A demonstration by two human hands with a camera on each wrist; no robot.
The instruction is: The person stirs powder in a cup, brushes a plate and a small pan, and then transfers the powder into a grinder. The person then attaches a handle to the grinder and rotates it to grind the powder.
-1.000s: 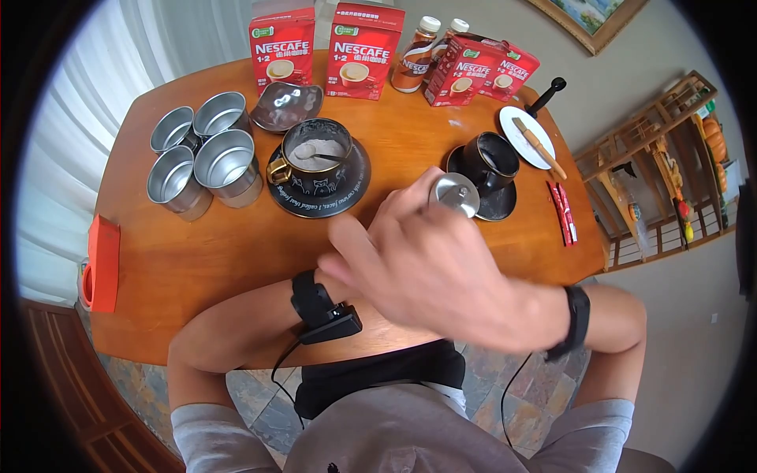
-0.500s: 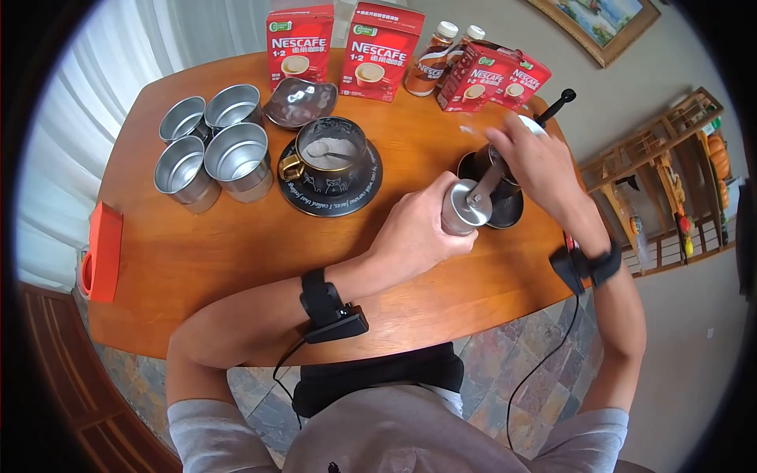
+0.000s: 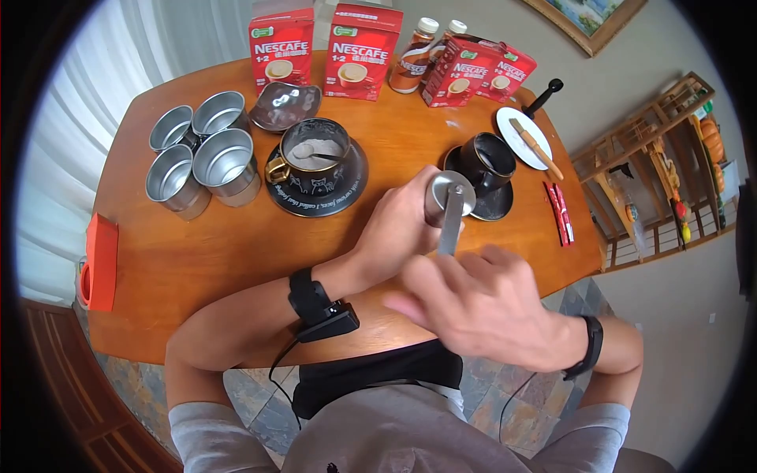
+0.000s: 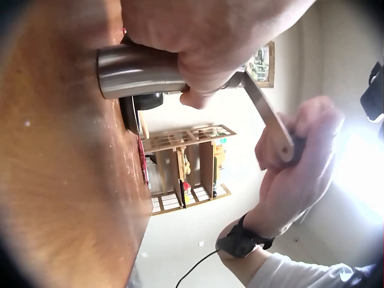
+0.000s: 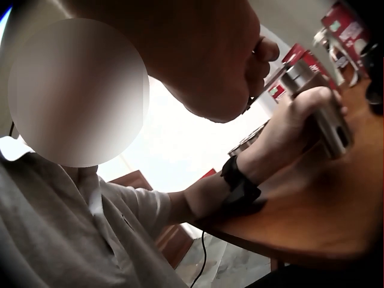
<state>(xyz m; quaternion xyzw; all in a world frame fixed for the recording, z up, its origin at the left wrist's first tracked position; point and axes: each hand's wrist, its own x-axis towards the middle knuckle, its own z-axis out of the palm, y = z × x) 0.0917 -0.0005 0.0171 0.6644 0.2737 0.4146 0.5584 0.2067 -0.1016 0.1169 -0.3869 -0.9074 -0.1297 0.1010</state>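
Note:
A steel hand grinder [image 3: 449, 197] is gripped round its body by my left hand [image 3: 400, 221]. In the left wrist view its cylinder [image 4: 141, 72] is tilted, its lower end close to the tabletop. The flat crank arm [image 3: 451, 222] points toward my body, and my right hand [image 3: 481, 303] is curled round the knob at its end. That dark knob [image 4: 296, 150] shows between the fingers in the left wrist view. Just right of the grinder, a black cup [image 3: 487, 160] stands on a black saucer [image 3: 495, 206].
A black cup [image 3: 314, 158] with powder and a spoon sits on a saucer [image 3: 315, 206] at centre-left. Several steel cups [image 3: 227, 169] stand left. Red boxes [image 3: 363, 55] and bottles [image 3: 414, 57] line the back. A white plate [image 3: 512, 140] with a brush and red sachets [image 3: 561, 214] lie right.
The right hand swept from the near side to the far right of the grinder, then back toward the body, turning the crank arm. The left hand kept its grip on the grinder.

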